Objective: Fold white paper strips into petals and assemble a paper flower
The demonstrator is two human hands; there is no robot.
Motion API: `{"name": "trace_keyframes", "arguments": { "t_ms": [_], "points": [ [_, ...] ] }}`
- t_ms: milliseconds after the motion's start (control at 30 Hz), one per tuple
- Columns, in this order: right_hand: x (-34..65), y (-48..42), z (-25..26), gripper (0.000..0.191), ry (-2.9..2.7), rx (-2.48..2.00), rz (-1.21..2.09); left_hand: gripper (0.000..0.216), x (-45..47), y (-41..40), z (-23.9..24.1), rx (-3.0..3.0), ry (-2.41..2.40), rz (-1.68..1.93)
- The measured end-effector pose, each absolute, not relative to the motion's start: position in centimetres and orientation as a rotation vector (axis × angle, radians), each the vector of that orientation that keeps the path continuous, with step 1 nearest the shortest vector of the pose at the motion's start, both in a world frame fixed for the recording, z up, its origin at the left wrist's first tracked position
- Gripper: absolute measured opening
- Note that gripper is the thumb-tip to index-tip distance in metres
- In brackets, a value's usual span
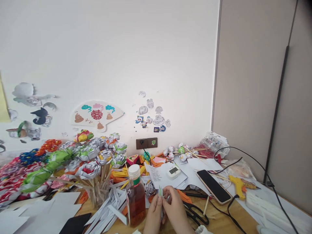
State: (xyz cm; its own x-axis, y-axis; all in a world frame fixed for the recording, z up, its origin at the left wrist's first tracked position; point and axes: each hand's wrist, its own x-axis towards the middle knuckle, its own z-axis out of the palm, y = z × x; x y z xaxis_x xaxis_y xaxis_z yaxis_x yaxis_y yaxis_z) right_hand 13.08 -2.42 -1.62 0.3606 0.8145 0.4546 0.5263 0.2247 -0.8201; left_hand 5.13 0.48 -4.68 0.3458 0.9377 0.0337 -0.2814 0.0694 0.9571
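Near edge, centre: the left hand (153, 211) and right hand (175, 208) meet over the worktop (216, 225). Both hands close their fingertips on a folded paper strip (160, 192), which sits between them. Its long axis stands upright, with the top end free above the fingers. A bottle (136, 198) stands just left of the left hand. Scissors (196, 213) lie just right of the right hand. Farther back: phone (214, 186), timer (173, 171), paper flowers (90, 159).

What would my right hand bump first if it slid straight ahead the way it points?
Past the small folded white-and-green paper strip it pinches, the right hand would probably reach the white printed paper sheet, then the little white digital timer; depth is hard to judge.
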Motion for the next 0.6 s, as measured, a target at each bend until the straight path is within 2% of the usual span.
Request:
{"name": "trace_keyframes", "arguments": {
  "t_ms": [167,300,600],
  "points": [
    [13.2,-3.3,-0.6,0.033,-1.497,-1.395,0.337,0.035,4.4,0.2,-3.3,0.848,0.625,1.110],
    [13.4,-4.4,0.7,0.041,-1.780,-1.434,0.336,0.027,4.1,-0.3,-2.4,0.708,0.538,1.076],
    [14.3,-5.1,1.2,0.069,-2.029,-1.517,0.315,0.024,4.4,-0.6,-2.3,0.663,0.517,1.002]
  ]
}}
